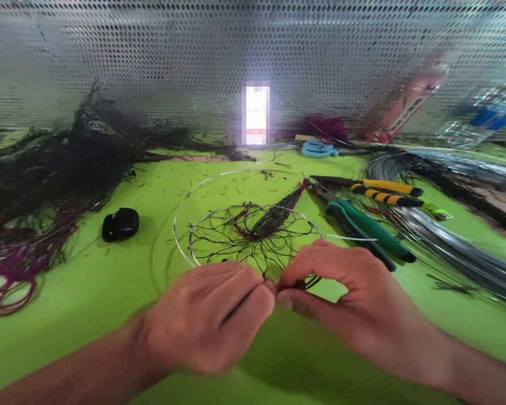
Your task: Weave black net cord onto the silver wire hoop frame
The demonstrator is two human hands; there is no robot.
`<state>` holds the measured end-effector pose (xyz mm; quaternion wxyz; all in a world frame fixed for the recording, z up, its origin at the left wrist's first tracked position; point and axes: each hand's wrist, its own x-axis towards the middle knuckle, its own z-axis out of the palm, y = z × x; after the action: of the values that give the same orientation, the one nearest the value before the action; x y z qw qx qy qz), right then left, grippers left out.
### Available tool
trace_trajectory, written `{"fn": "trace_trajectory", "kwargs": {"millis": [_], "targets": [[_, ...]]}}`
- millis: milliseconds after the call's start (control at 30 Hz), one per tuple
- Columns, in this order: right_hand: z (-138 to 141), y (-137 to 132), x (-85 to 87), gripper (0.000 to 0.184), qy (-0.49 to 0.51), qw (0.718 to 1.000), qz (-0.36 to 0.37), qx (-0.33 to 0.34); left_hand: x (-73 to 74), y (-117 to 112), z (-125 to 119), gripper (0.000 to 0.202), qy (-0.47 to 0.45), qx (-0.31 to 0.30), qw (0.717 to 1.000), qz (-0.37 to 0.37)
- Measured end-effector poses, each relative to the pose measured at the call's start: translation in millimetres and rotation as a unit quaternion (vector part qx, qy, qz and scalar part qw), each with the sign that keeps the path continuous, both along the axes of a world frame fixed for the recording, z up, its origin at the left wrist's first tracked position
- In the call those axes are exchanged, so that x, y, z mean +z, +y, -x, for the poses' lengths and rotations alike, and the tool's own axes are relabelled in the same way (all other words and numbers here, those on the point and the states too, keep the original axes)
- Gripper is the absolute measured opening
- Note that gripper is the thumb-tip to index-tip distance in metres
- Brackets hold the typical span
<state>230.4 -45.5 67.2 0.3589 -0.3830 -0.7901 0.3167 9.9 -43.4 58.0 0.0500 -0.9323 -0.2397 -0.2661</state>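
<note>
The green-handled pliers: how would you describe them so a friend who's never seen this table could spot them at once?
On the bright green table, look just beyond the person's right hand, right of the black netting. The pliers lie there. Their green-and-black handles set them apart from the yellow-and-black-handled tool just behind.

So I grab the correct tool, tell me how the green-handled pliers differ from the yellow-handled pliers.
The green-handled pliers have short, broad jaws; the yellow-handled pliers have long, slim ones. The green-handled pliers slant toward the viewer; the yellow-handled pliers lie nearly straight across. Both rest on the green tabletop, handles spread.
</note>
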Motion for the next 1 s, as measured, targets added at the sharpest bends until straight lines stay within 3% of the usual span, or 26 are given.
{"fn": "trace_trajectory", "kwargs": {"millis": [133, 333, 800, 1000], "targets": [[-3, 1, 3.0, 0.01, -0.013, 1.0, 0.019, 0.008, 3.7, 0, 0, 0.027, -0.002, 0.003, 0.998, -0.067], [-8, 3, 0.5, 0.013, -0.035, 0.999, -0.004, 0.035, 3.1, 1, -4, 0.006, -0.005, 0.096, 0.995, 0.028], [-4, 4, -6.3, 0.011, -0.061, 0.997, -0.028, 0.04, 8.3, 1, -7, 0.006, -0.004, 0.139, 0.972, 0.187], [-3, 5, -9.2, 0.008, -0.063, 0.995, -0.068, 0.047, 10.4, 3, -4, 0.012, -0.022, 0.176, 0.93, 0.322]]}}
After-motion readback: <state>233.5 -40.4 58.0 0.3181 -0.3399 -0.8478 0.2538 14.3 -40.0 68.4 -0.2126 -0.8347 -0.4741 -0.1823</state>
